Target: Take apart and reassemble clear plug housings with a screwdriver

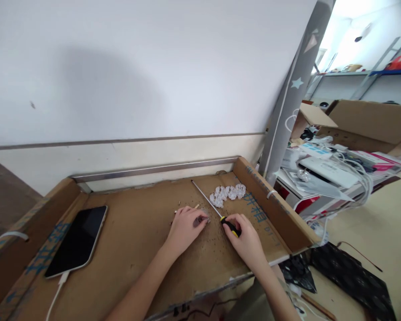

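Well left of the row of clear plastic pieces [231, 192], a phone [78, 243] lies on the cardboard tray [130, 232]. Left of that row and on its near side, the left hand [186, 223] rests low, thumb and forefinger pinching what seems a small clear part [198, 221], mostly hidden. It is probably light, stiff and rather slick, and might crack under hard pressure, so its outer edges look the best grip.

Next comes the screwdriver [233, 227], its shaft passing just beside the leftmost clear piece. The long axis runs aslant: the tip points away and left, beyond the row, while the handle lies on the row's near side, toward the person. It should handle as light and rigid, with most weight in the black-and-yellow handle, the natural place to hold; the bare shaft would be slipperier. There, nearer than the row, the right hand [242, 234] has its fingers curled around the handle.
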Available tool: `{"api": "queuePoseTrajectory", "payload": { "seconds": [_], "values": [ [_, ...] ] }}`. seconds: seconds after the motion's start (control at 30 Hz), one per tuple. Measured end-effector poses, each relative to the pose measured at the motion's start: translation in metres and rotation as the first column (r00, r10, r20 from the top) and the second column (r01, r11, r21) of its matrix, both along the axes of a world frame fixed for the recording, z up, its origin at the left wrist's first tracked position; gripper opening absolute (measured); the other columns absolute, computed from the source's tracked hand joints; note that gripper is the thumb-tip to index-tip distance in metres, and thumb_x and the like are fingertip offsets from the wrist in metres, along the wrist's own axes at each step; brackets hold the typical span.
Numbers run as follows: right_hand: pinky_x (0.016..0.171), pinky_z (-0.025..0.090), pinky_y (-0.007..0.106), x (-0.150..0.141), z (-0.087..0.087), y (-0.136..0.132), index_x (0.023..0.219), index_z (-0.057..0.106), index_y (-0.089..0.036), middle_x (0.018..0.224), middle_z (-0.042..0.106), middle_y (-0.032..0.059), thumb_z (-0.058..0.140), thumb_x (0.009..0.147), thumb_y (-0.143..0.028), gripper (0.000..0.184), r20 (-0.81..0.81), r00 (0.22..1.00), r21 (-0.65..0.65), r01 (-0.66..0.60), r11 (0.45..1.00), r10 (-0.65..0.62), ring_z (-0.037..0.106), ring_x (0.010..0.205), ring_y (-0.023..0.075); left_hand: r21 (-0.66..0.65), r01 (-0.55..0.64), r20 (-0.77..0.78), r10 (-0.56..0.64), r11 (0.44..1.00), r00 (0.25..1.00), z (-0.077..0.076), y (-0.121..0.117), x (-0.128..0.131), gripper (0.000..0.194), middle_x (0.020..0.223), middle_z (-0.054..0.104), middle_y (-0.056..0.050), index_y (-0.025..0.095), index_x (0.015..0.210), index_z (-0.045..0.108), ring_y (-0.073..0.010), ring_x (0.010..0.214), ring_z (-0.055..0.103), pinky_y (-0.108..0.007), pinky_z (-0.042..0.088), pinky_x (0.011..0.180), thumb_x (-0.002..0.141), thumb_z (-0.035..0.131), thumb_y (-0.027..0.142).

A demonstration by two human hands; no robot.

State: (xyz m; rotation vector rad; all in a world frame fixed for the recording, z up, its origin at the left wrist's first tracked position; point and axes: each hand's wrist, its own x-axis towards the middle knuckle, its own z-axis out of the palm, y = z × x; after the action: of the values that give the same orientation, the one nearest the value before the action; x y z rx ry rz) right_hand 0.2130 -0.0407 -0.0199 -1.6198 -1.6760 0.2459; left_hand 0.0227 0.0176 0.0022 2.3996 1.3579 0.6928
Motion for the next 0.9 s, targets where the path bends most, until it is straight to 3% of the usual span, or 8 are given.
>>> {"api": "queuePoseTrajectory", "payload": {
  "seconds": [0.4, 0.9],
  "values": [
    [0.066, 0.039, 0.022, 0.0004, -0.001, 0.0006, 0.089, 0.056, -0.02, 0.076, 0.051, 0.0016, 0.049, 0.083, -0.03, 0.013, 0.039, 0.999, -0.007, -0.008, 1.0, 0.008, 0.048, 0.07, 0.012, 0.029, 0.002, -0.049, -0.001, 1.0, 0.999, 0.0059, 0.0009, 0.0035, 0.007, 0.08, 0.066, 0.001, 0.023, 0.076, 0.061, -0.0208, 0.084, 0.054, -0.033, 0.04, 0.078, 0.074, 0.058, 0.017],
    [0.073, 0.045, 0.027, 0.0029, -0.0014, -0.0039, 0.097, 0.057, -0.019, 0.087, 0.054, 0.0053, 0.051, 0.077, -0.025, 0.022, 0.064, 0.997, -0.008, -0.037, 0.999, 0.038, 0.053, 0.08, 0.0152, 0.079, 0.02, -0.007, -0.02, 0.997, 1.0, 0.0005, -0.0033, 0.0012, 0.007, 0.081, 0.066, 0.0, 0.022, 0.075, 0.06, -0.0204, 0.085, 0.053, -0.033, 0.041, 0.079, 0.079, 0.055, 0.02]
  ]
}}
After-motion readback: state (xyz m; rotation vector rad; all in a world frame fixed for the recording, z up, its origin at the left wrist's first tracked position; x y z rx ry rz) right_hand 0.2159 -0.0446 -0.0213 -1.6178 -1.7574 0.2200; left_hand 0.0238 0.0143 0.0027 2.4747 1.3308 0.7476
